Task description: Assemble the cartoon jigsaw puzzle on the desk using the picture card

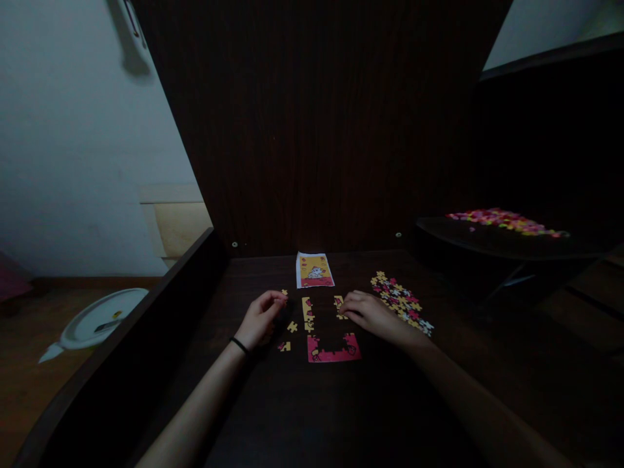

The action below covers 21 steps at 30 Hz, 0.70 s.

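My left hand [264, 316] has its fingers curled in a pinch over the left of the table; what they hold, if anything, is too small to make out. A yellow puzzle piece [292, 327] and a yellow-and-red piece [285, 347] lie beside it. My right hand [370, 316] is closed, fingertips on a short column of yellow puzzle pieces [338, 301], partly hiding it. Between the hands stands a joined yellow strip [307, 314]. Nearer me lies a joined pink border section [334, 357], U-shaped. Behind it all is a picture sheet [315, 270] showing a white cartoon figure.
A pile of loose puzzle pieces [400, 299] lies to the right of my right hand. Colourful small pieces cover a dark round-edged surface [458, 227] at right. A raised dark board edges the table [146, 338] on the left; a white lid-like object [104, 317] is on the floor beyond.
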{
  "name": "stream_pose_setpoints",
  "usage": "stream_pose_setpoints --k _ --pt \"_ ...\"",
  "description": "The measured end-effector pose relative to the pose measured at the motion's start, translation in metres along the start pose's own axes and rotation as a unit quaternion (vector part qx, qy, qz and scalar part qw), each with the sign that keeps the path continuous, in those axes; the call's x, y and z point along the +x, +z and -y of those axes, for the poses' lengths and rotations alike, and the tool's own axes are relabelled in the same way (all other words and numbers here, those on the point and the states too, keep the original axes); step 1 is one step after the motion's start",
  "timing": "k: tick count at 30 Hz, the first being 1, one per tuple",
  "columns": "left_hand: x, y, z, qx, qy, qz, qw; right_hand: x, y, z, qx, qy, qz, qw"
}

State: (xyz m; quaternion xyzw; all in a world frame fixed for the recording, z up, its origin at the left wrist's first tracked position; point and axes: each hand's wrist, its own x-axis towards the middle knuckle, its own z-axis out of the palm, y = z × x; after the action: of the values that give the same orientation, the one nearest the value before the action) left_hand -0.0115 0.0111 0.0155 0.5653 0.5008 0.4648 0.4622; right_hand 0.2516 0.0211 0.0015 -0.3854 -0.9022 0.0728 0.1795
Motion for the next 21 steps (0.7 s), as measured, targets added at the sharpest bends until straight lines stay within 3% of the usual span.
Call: stream_pose_setpoints --k 12,21 --pt "0.0017 -0.0002 0.0017 0.024 -0.005 -0.001 1.0 0.0001 0.0029 -0.0027 0.026 0.011 -0.001 1.0" --pt "0.001 -0.0031 0.0026 0.035 0.004 -0.007 0.999 0.0008 -0.0026 -0.0009 0.034 0.044 -0.046 0.997"
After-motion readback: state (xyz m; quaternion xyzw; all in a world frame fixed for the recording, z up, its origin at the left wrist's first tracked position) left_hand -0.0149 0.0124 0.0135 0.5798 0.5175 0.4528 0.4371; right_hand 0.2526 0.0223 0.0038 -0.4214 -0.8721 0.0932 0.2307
